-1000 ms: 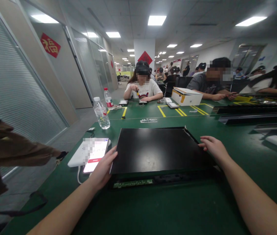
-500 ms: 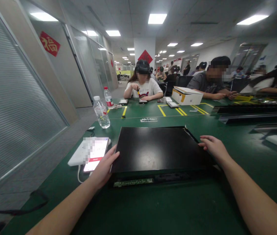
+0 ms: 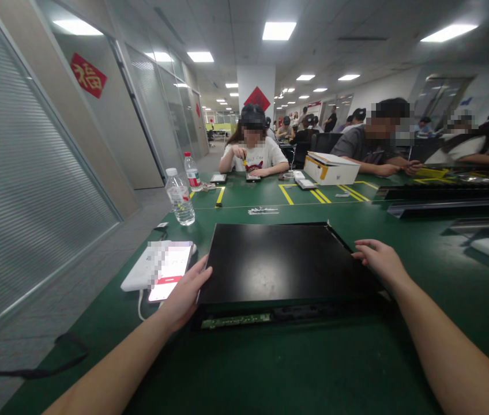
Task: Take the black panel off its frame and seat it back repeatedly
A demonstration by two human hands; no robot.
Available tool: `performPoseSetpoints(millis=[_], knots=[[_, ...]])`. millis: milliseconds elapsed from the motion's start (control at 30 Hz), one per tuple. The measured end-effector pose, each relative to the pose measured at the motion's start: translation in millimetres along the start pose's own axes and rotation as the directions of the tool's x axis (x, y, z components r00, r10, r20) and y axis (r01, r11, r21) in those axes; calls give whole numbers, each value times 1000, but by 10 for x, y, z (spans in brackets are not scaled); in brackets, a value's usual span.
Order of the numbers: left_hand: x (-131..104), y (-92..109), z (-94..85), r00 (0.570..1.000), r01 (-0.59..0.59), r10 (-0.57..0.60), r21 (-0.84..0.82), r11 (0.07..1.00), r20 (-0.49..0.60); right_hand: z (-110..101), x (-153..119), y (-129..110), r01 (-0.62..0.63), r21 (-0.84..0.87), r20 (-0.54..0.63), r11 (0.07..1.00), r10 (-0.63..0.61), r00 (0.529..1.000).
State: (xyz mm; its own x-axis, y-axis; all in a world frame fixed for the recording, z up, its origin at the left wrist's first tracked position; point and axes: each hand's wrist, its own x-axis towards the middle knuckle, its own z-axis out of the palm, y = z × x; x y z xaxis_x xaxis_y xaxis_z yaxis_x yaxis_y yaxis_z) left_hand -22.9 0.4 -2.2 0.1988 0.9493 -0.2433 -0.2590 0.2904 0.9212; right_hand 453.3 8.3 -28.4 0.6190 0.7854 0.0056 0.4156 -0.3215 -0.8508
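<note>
A flat black display panel (image 3: 270,262) lies in front of me over a dark frame, its surface glossy with a light reflection. Along its near edge a narrow green circuit board (image 3: 236,321) shows in the frame. My left hand (image 3: 184,294) grips the panel's left side, thumb on the top edge and the other fingers partly hidden beside it. On the right side, my right hand (image 3: 378,262) holds the edge with curled fingers; the fingertips' exact hold is partly hidden.
Left of the panel lie a lit phone (image 3: 170,271) and a white box-like device (image 3: 140,268) with a cable. Two water bottles (image 3: 180,199) stand behind them. Long dark metal strips (image 3: 447,207) lie at right. Across the green table (image 3: 270,369) a person (image 3: 253,150) works with a tool.
</note>
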Motion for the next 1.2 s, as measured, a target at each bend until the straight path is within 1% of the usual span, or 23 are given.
performPoseSetpoints(millis=[100,267,467,567,733,833,1000,1100,1200], knots=[[15,-18,-29,1000,1,-1,-21,1000,-4,-7,6,8,27,-66,-3,997,-27,1000],[25,-35,-50,999,-20,22,-65,998,27,-13,3,-4,46,-143,12,989,-45,999],[-18,9,47,996,-5,2,-39,999,-85,-13,11,-20,60,-194,24,979,-56,998],[-31,18,62,994,-4,1,-26,1000,-107,-14,19,-8,72,-228,28,971,-68,997],[-23,3,6,997,8,-7,15,1000,-75,-17,22,18,94,-264,40,960,-87,995],[-18,2,-4,997,22,-19,34,999,-73,-16,21,24,110,-276,35,955,-104,994],[-6,-3,13,999,2,-1,27,1000,-38,-19,-2,6,126,-314,17,941,-127,992],[8,-17,-6,1000,-2,2,21,1000,-1,-22,-17,-5,126,-320,15,939,-127,992],[18,-27,-27,1000,6,-6,15,1000,8,-23,-18,2,143,-329,14,934,-146,989]])
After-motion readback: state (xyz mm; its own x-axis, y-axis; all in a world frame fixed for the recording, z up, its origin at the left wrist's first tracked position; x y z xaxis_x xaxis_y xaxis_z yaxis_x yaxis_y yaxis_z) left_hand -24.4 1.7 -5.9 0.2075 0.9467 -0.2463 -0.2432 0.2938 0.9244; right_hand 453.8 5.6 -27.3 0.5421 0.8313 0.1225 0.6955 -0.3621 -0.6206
